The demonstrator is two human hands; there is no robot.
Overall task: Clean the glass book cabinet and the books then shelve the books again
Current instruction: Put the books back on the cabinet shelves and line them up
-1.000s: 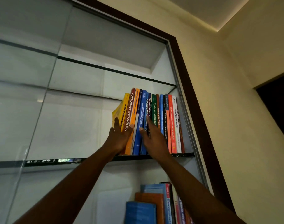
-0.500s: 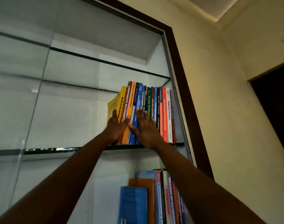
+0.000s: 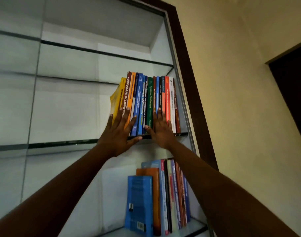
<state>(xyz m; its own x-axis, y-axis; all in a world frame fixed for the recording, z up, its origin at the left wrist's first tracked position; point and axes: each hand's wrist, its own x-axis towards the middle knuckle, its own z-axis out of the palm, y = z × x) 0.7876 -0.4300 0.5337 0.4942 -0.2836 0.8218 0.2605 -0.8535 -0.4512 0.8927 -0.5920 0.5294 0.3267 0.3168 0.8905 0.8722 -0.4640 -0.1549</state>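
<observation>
The likeliest trouble is at the row's open left end: the yellow book (image 3: 118, 98) there is bowed and leans, with nothing beside it but bare glass, so if the left hand (image 3: 119, 132) lets go before the row is packed tight against the cabinet's (image 3: 189, 65) right side, that book could flop over and take its neighbours with it. The spines also stand close to the front edge of the glass shelf (image 3: 60, 144), so an uneven shove could swing a book's foot off the lip and drop it toward the lower books (image 3: 156, 194). Hard pressure on a glass shelf is a risk of its own. Both hands are flat and open-fingered, gripping nothing. The books (image 3: 149, 100) stand upright on the upper shelf's right end, directly in front of the palms. The left hand presses the yellow, maroon and orange spines, its thumb down at the shelf edge. The right hand (image 3: 161, 129) presses the green, blue, black and red spines further right. The hands are apart, with a few blue spines showing untouched between them.
</observation>
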